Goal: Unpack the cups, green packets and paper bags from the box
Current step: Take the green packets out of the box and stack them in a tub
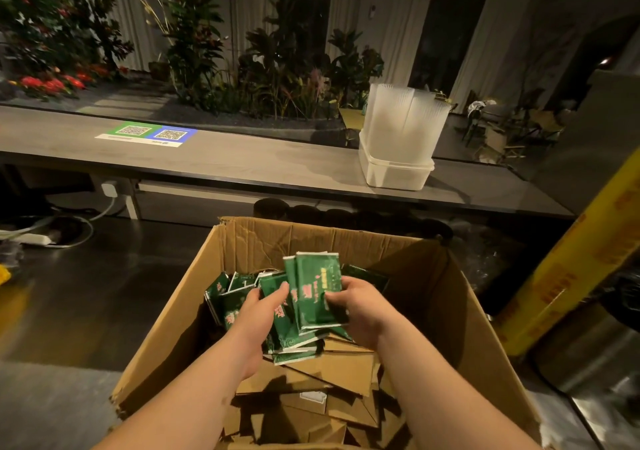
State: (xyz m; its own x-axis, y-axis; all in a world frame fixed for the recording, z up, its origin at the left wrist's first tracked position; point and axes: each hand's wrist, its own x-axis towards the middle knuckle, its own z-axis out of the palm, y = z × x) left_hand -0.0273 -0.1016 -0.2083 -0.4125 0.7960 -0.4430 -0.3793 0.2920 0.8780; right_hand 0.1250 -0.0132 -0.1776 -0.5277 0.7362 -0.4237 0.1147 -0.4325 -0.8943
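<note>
Inside the brown cardboard box (311,238), a bundle of flat green packets (313,293) is gripped between left hand (254,318) and right hand (362,311), fingers (334,298) curled round, long axis pointing far.

The left hand (258,314) and right hand (360,307) are bare, as are the left forearm (194,390) and right forearm (433,390) down to the bottom edge of the view. The fingers are rounded; the nails seem short, though dim light blurs them.

Packets (242,293) in box (346,241), atop bags (346,370).
</note>
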